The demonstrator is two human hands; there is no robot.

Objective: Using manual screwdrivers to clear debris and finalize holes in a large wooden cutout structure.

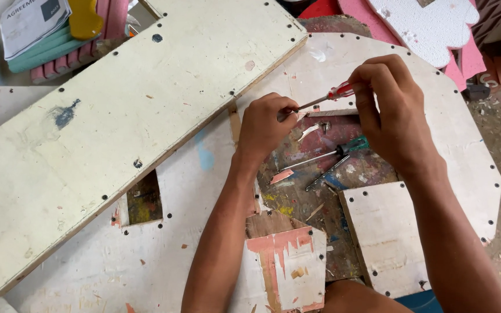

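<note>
The right hand has its fingers clamped on the red handle of a screwdriver, whose shaft slants down to the left. The left hand pinches its fingers together around the tip, at the edge of a cut-out in the pale board. A green-handled screwdriver lies just below on the paint-stained table, beside a small white panel.

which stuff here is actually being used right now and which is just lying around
In use:
- right hand gripping the red-handled screwdriver
- left hand pinched at its tip
- pale octagonal board under the hands

Lying about:
- green-handled screwdriver
- long pale plank
- small square panel
- papers, yellow object
- white foam cutout
</note>
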